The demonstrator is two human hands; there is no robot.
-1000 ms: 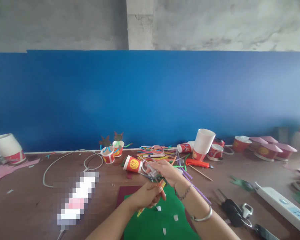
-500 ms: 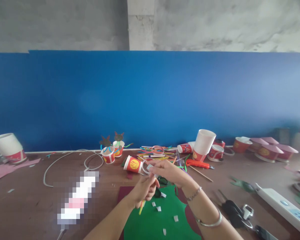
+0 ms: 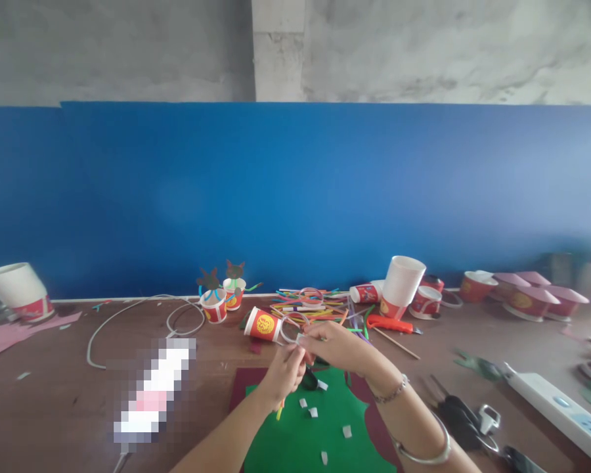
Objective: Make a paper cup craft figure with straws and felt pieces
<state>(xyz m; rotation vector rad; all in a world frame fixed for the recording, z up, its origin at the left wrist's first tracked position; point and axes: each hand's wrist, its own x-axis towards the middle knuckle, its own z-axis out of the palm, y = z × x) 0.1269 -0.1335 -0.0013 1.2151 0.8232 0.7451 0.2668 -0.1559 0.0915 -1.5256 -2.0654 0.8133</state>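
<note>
My left hand (image 3: 286, 376) is closed, with a thin yellow strip (image 3: 280, 412) poking out below its fingers; most of the strip is hidden. My right hand (image 3: 332, 343) pinches a small white piece (image 3: 300, 339), which looks like paper or tape, just above the left thumb. The fingertips of both hands meet. Beneath them lies a green sheet (image 3: 295, 447) on a dark red one (image 3: 240, 378). Small white scraps (image 3: 347, 431) are scattered over the green. A dark rounded thing (image 3: 309, 379), partly hidden by my hands, rests beside the left fingers.
Behind my hands a red paper cup (image 3: 262, 324) lies on its side, near a heap of coloured strips (image 3: 315, 301). An orange cutter (image 3: 389, 322) and stacked white cups (image 3: 404, 282) stand right of it. Further right are keys (image 3: 465, 420) and a power strip (image 3: 561, 410).
My right hand has come down slightly, bringing the white piece close to the left thumb. The yellow strip shows a little less below my left hand.
</note>
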